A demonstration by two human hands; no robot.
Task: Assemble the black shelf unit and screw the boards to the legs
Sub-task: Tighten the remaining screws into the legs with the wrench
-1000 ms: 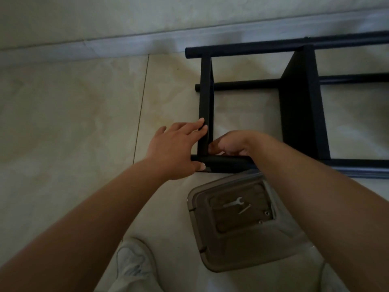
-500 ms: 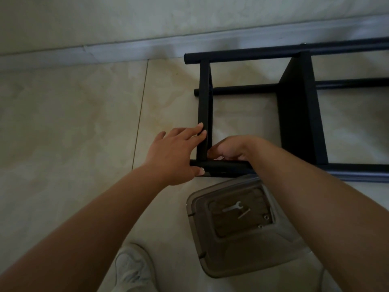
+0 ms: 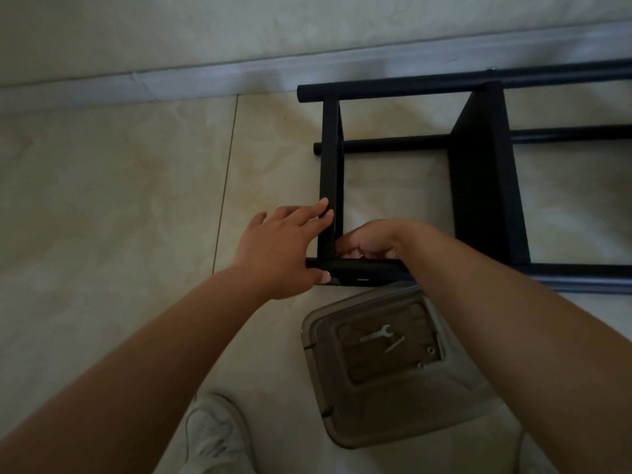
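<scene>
So the floor was pale tile, with a grout line running up toward 12 o'clock and the wall skirting across the top. Left hand sat just left of centre, fingers stretched out straight and resting flat against the end board, thumb tucked down against the near leg, so more of a bracing press than an actual grab. The black shelf unit was lying on its side on the floor, filling the 1 to 3 o'clock part of the view, its round legs running off toward 3 o'clock and a second board standing on edge further right. Right hand was at about dead centre, curled up tight in the inside corner where the end board met the near leg; it looked like it was pinching something small there, but it was too dark and tucked away to tell what. Down at 5 o'clock, just below the near leg, a clear plastic tray sat on the floor with a little flat wrench, a thin hex key and a couple of small fasteners in it. A white shoe poked in at 6 o'clock.
</scene>
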